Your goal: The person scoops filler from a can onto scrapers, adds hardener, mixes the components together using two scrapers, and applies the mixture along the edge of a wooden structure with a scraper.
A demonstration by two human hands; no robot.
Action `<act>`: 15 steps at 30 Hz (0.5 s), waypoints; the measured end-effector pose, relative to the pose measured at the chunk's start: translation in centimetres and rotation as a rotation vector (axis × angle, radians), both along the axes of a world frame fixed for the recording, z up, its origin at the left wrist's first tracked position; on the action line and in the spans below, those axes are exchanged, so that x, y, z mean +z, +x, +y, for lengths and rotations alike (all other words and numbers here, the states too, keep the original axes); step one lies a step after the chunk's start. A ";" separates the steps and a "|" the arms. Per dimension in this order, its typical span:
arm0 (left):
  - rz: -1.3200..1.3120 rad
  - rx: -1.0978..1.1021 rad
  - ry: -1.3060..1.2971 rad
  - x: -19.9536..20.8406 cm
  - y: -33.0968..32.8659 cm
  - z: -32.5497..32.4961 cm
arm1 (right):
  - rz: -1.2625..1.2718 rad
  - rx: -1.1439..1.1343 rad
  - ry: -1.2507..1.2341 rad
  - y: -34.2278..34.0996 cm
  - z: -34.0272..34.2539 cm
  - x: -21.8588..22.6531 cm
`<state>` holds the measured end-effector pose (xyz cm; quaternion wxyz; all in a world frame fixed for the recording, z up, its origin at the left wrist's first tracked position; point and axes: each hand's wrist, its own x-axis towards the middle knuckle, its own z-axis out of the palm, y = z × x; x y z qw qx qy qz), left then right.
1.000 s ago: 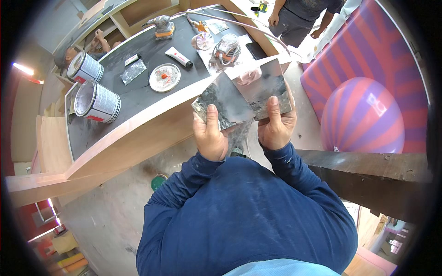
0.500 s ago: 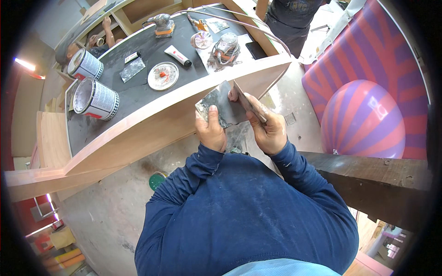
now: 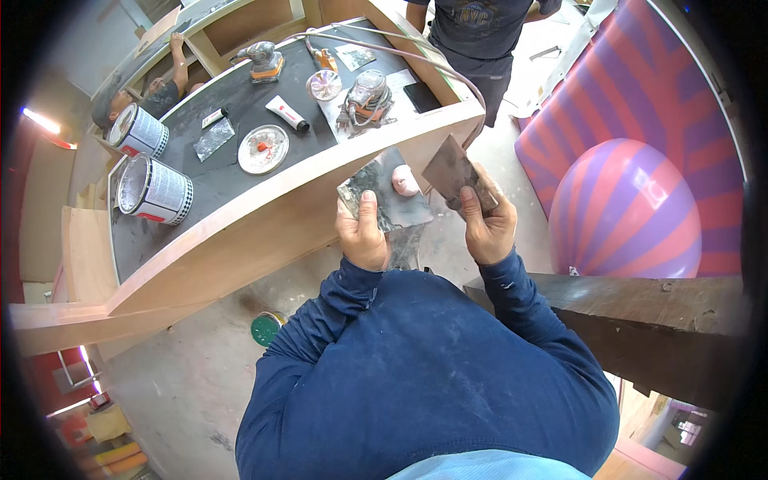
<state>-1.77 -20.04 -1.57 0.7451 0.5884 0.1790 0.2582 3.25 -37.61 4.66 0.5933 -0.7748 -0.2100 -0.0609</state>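
My left hand (image 3: pixel 365 238) grips a flat grey plate (image 3: pixel 373 186), its thumb on top. A lump of pink putty (image 3: pixel 405 181) sits near the plate's far right corner. In my right hand (image 3: pixel 490 224) is a thin, flat putty spreader (image 3: pixel 450 171), brownish and smeared, pinched between thumb and fingers. The spreader is tilted beside the plate, with a small gap between them. Both hands are in front of my chest, just short of the bench's pale curved edge (image 3: pixel 312 194).
On the dark benchtop (image 3: pixel 180 192) stand two cans (image 3: pixel 157 190), a round lid (image 3: pixel 263 150) with a red dab, a tube (image 3: pixel 286 114) and sanders (image 3: pixel 367 98). A striped balloon (image 3: pixel 628 210) and dark beam (image 3: pixel 640 308) lie right. One person (image 3: pixel 472 40) stands beyond; another (image 3: pixel 164 92) reaches at left.
My right hand has drawn the spreader away from the plate to the right and turned its flat face upward. The putty now shows as a rounded lump on the plate.
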 end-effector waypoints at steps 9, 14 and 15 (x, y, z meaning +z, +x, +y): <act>0.132 0.084 0.149 -2.2 0.4 -2.7 | -0.104 0.156 0.000 -0.2 -0.6 -0.2; 0.079 0.130 0.179 -0.6 0.2 -3.5 | -0.126 0.213 -0.196 -0.6 -2.5 -1.9; -0.031 0.146 0.153 0.3 0.2 -3.7 | -0.118 0.222 -0.193 -0.4 -3.0 -2.6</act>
